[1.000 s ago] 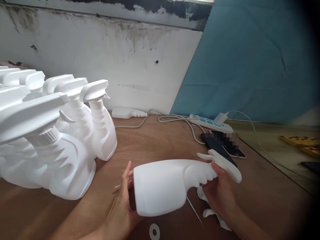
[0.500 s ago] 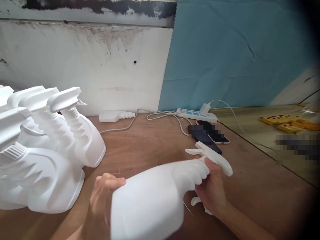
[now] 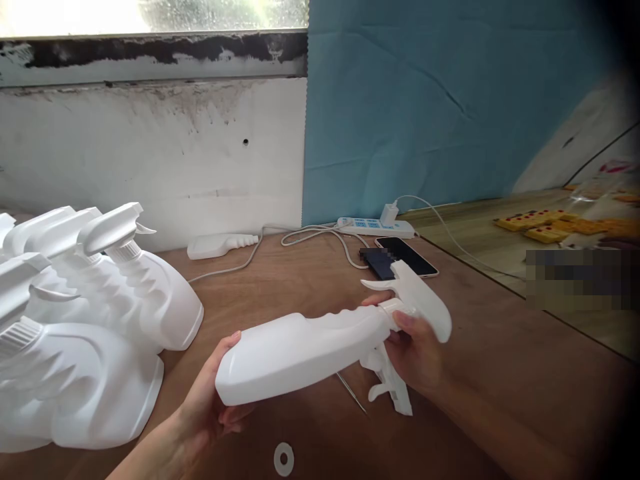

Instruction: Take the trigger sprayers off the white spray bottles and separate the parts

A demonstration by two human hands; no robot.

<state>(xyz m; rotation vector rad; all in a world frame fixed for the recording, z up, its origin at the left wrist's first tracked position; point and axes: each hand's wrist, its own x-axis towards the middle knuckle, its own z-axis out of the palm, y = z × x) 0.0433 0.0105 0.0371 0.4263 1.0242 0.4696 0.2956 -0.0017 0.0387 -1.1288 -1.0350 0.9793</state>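
A white spray bottle [image 3: 295, 353] lies almost level in the air between my two hands, its base to the left. My left hand [image 3: 213, 383] grips the base end, thumb on the upper edge and fingers underneath. Round the neck, just below the trigger head [image 3: 423, 297], my right hand [image 3: 413, 347] is closed. Below that hand a loose trigger sprayer [image 3: 387, 380] rests on the brown table, partly hidden. Beside it lies a thin metal rod [image 3: 351, 393]. A white ring washer [image 3: 283, 459] sits near the front edge of the view.
Several white spray bottles [image 3: 150, 293] with trigger heads stand at the left. A smaller white bottle [image 3: 220, 245] lies by the wall. Behind my hands are a power strip [image 3: 375, 227] with a cable and two phones [image 3: 410, 256]. Yellow objects [image 3: 543, 225] lie far right.
The bottle has rolled from its broad face to its narrow side and is tilted closer to level. My view has risen, so the window, washer and more of the loose sprayer now show.
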